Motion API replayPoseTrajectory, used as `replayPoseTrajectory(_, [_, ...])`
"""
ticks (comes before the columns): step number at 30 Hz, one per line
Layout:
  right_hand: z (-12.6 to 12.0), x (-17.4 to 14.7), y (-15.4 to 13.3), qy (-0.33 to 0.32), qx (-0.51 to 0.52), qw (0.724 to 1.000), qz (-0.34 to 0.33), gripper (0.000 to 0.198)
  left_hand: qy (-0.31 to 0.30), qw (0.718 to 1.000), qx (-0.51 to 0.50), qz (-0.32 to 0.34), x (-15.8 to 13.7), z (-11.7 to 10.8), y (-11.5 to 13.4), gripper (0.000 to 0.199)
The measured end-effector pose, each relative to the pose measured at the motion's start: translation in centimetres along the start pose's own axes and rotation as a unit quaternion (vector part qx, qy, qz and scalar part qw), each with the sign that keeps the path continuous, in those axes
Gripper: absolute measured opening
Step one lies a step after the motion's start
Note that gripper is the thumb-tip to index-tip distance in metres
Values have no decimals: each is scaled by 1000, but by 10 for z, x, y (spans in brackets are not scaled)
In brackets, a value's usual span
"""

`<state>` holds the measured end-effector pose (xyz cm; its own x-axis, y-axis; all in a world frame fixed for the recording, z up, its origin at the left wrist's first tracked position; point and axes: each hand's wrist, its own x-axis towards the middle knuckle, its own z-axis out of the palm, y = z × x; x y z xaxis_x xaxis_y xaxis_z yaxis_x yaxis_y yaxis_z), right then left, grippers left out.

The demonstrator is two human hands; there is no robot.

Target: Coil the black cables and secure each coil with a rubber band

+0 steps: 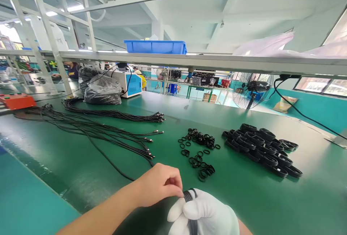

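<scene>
My right hand (207, 211), in a white glove, is closed around a coiled black cable (188, 196) at the bottom of the view. Bare and bent at the fingers, my left hand (162, 184) pinches at the top edge of that coil with thumb and forefinger. What exactly sits between those two fingertips is partly hidden. Small black rubber rings (199, 139) lie scattered just beyond my hands. Further right is a pile of finished-looking coiled cables (260, 148). Long loose black cables (108, 130) with metal plugs stretch across the left of the green table.
On the green table (73, 155) stand a blue and white machine (132, 83), grey plastic bags (103, 88) and a red box with buttons (17, 100). A shelf overhead carries a blue bin (155, 47). A fan (252, 87) is at the far edge. Other people work far back.
</scene>
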<state>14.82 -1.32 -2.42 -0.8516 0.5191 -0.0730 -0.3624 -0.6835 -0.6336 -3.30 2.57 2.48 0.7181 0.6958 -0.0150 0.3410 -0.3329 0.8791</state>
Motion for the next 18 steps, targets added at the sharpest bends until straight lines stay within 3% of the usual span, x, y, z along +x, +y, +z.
replayPoseTrajectory(2, [2, -2, -2, 1, -8, 1000, -17, 35, -18, 988, -149, -47, 2, 10, -7, 12])
replayPoseTrajectory(4, [5, -3, -4, 15, -26, 999, -27, 35, -3, 965, -261, -37, 6, 25, -14, 20])
replayPoseTrajectory(7, [8, -3, -6, 30, -71, 996, -39, 34, 41, 908, -417, 0, 10, 48, -19, 36])
replayPoseTrajectory(9, [8, -3, -7, 53, -96, 992, -62, 34, 69, 908, -414, 21, 10, 55, -14, 39])
replayPoseTrajectory(11, [7, -4, -9, 79, -125, 986, -79, 37, 93, 928, -362, 18, 6, 54, -4, 34])
replayPoseTrajectory(15, [4, -14, -14, 101, -256, 961, -36, 38, 116, 968, -218, -39, -8, 48, 22, 18])
replayPoseTrajectory(18, [9, -26, -22, 103, -294, 950, -5, 31, 165, 974, -153, -33, -11, 53, 27, 14])
